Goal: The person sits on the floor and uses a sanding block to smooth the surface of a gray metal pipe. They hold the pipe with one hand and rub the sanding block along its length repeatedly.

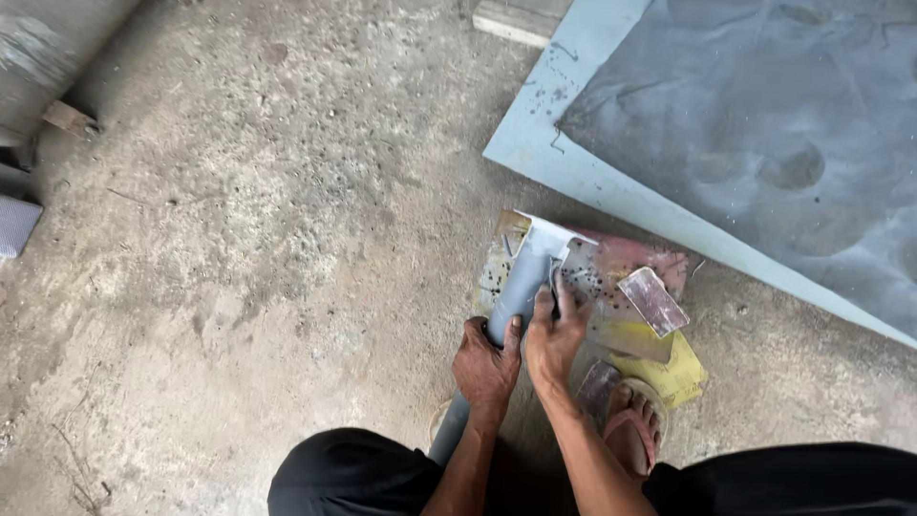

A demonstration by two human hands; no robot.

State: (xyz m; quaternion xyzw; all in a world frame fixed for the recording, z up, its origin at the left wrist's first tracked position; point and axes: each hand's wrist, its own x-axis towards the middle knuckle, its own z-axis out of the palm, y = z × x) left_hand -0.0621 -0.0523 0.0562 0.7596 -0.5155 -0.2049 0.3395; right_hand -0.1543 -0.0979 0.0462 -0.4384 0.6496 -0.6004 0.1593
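At the far left edge a grey cylinder (48,48) lies on the concrete floor (248,248), with a small wooden block (69,118) just beside it and a piece of grey mesh (16,225) nearer along the same edge. The floor is rough and stained across the middle of the scene.

Near the centre the left hand (485,361) is wrapped around a grey pipe (517,291), fingers closed about its shaft, thumb lying along it. The pipe runs from between the person's knees up and away, tilted slightly to the right, and its far end meets a pale flat piece (549,239) resting on a stack of boards. Just right of it the right hand (554,339) presses against the pipe with fingers held together and the forefinger stretched forward along a thin dark tool; what that tool is cannot be told.

Under the pipe end lie a speckled reddish board (626,266), a small brownish rectangular piece (652,301) set askew on it, and a yellow sheet (673,375) nearer. A sandalled foot (632,430) stands on the near edge of the sheets. To the far right a large pale blue panel (764,153) slants across the floor
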